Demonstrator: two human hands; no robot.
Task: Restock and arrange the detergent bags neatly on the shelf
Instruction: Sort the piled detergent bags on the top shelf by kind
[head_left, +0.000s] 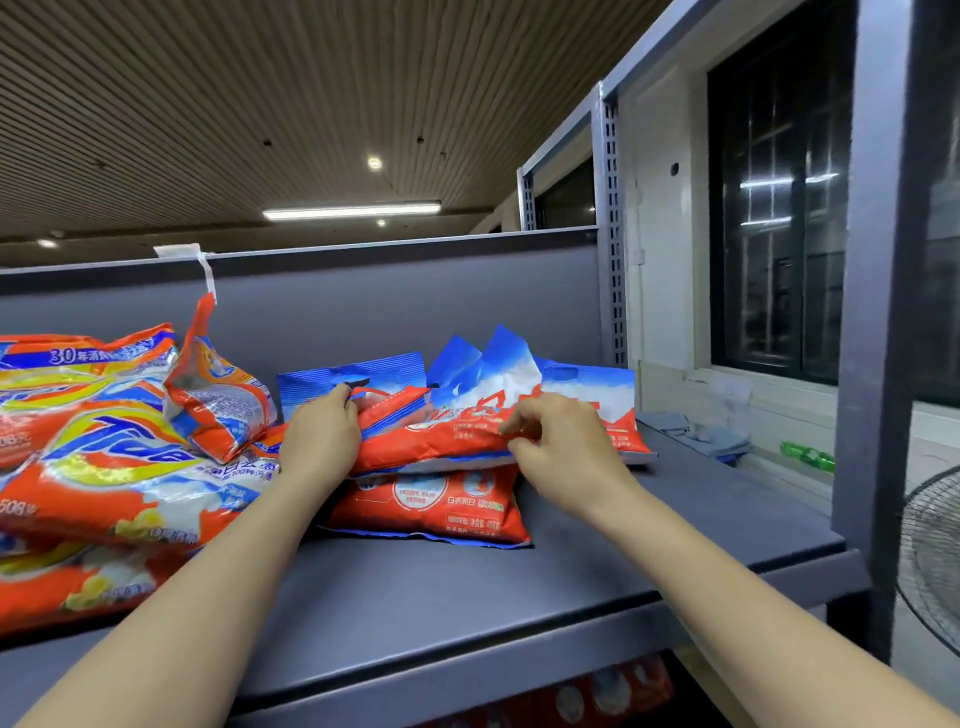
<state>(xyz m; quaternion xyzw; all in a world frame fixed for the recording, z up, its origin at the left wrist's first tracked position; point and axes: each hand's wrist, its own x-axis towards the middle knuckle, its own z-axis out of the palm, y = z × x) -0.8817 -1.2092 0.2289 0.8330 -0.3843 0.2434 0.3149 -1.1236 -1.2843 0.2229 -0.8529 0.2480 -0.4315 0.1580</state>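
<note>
On the grey shelf (545, 582) lies a small pile of red and blue detergent bags. My left hand (322, 436) grips the left end of the upper red and blue bag (441, 441). My right hand (561, 441) pinches the front edge of that same bag with thumb and fingers. Under it lies a second red bag (431, 506), flat on the shelf. More blue-topped bags (498, 369) stick up behind. To the left is a heap of large orange Tide bags (104, 457), with a smaller orange bag (218, 400) leaning on top.
A grey back panel (363, 296) closes the rear of the shelf. A steel upright (878, 312) stands at the right front corner. Beyond it are a window sill with a green bottle (808, 454), a folded cloth (691, 428) and a fan (935, 551). Red packs show on the shelf below.
</note>
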